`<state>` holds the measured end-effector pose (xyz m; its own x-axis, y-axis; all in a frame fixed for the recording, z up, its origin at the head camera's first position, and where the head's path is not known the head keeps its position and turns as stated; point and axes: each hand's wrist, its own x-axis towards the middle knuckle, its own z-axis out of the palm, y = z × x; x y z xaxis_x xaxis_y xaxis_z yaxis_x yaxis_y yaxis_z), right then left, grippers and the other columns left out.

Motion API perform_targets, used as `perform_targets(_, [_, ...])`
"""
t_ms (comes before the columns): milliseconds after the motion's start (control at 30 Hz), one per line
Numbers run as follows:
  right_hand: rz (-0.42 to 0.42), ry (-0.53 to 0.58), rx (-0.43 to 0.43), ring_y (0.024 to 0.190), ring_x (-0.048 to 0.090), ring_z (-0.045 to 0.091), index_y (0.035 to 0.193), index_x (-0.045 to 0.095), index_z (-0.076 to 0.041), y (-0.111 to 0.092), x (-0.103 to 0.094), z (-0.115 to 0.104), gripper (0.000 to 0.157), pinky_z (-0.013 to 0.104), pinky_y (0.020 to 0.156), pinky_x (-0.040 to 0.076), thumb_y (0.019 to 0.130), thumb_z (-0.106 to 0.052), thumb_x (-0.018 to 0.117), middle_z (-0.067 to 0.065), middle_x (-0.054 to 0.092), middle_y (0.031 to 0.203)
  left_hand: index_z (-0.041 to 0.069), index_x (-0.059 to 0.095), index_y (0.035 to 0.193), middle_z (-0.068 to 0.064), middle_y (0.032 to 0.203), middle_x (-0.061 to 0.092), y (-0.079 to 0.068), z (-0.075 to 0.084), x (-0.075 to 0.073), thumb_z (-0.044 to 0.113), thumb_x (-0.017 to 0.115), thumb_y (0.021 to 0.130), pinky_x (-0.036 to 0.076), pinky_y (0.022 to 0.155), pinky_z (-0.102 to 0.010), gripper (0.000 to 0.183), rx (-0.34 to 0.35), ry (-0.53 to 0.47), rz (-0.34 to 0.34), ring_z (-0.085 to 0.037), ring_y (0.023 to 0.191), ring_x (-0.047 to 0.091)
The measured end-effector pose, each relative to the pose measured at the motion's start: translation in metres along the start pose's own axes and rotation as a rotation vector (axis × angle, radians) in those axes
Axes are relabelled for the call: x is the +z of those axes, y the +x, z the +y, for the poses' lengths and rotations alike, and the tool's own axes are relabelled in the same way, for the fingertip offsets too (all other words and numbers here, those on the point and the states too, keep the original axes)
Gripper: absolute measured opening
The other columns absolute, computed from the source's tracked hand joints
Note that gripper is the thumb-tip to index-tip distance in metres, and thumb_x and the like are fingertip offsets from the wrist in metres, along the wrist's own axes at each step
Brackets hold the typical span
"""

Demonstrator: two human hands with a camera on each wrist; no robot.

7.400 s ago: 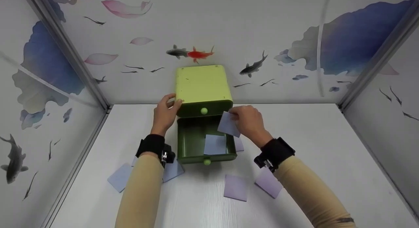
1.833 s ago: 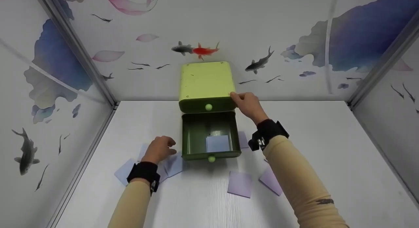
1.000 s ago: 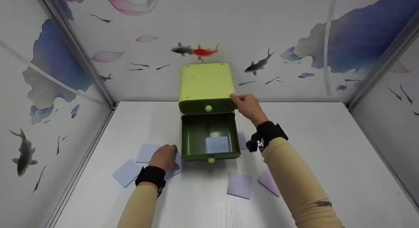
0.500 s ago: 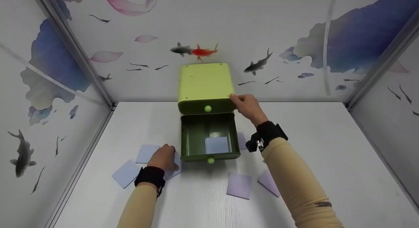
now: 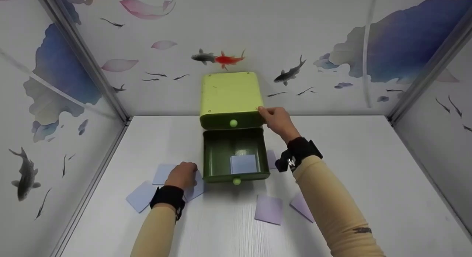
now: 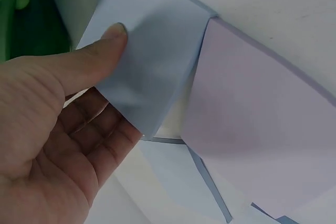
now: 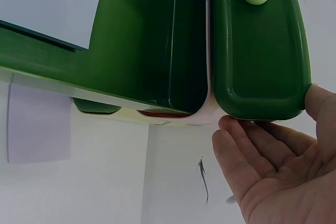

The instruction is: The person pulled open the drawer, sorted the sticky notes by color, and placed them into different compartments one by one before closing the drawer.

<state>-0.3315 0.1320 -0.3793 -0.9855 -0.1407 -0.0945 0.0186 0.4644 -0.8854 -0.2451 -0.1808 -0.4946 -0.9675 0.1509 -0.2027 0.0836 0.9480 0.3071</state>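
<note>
In the head view my left hand (image 5: 181,176) is low over the cards left of the drawer. It pinches a blue square card (image 6: 152,51), thumb on top and fingers curled beneath; the left wrist view shows that card tilted up beside a lavender card (image 6: 257,108). My right hand (image 5: 278,120) grips the front right corner of the lime-green drawer box (image 5: 231,93), thumb at the top edge and fingers under the side. The lower dark green drawer (image 5: 217,153) stands pulled out, with blue cards (image 5: 244,164) lying overlapped near its front.
More blue cards (image 5: 140,196) lie on the white table (image 5: 221,227) to the left. Lavender cards (image 5: 268,209) lie in front of the drawer and to its right, one (image 5: 271,159) close to the drawer's side. A printed wall (image 5: 313,35) rises behind the box.
Earlier the right hand held a blue card over the drawer and the left hand held the box. Since then the right hand has moved onto the box, the left down to the cards at left.
</note>
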Motion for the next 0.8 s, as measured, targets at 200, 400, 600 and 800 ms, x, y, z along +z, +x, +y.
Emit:
perform_targets(200, [-0.005,0.004,-0.001,0.118,0.059,0.032,0.125,0.063,-0.001,0.0,0.0,0.001,0.05,0.043,0.102,0.047,0.103,-0.041,0.045,0.017,0.062,0.127,0.001,0.072,0.108,-0.017,0.102,0.072,0.003,-0.003,-0.005,-0.002,0.066,0.087,0.055,0.083,-0.045,0.023,0.01,0.032,0.031,-0.034,0.094,0.068])
perform_targets(400, [0.009,-0.001,0.005,0.116,0.059,0.031,0.124,0.064,-0.001,0.0,-0.001,-0.001,0.05,0.042,0.101,0.048,0.103,-0.042,0.045,0.016,0.062,0.127,0.001,0.07,0.114,-0.02,0.111,0.069,0.005,-0.004,-0.017,0.0,0.058,0.094,0.053,0.09,-0.047,0.024,0.003,0.046,0.023,-0.037,0.103,0.065])
perform_targets(600, [0.01,-0.007,0.011,0.116,0.059,0.031,0.124,0.063,0.0,0.001,-0.001,-0.001,0.051,0.042,0.101,0.048,0.103,-0.042,0.045,0.017,0.062,0.127,0.003,0.071,0.114,-0.019,0.11,0.069,0.005,-0.003,-0.032,-0.001,0.055,0.094,0.053,0.088,-0.048,0.025,0.007,0.06,0.042,-0.036,0.102,0.065])
perform_targets(800, [0.004,0.0,0.027,0.117,0.059,0.031,0.125,0.063,0.0,0.001,0.0,-0.001,0.051,0.042,0.102,0.047,0.102,-0.042,0.045,0.017,0.062,0.127,0.003,0.072,0.11,-0.02,0.107,0.07,0.002,-0.003,-0.046,-0.002,0.054,0.093,0.055,0.083,-0.048,0.025,0.002,0.087,0.078,-0.036,0.096,0.067])
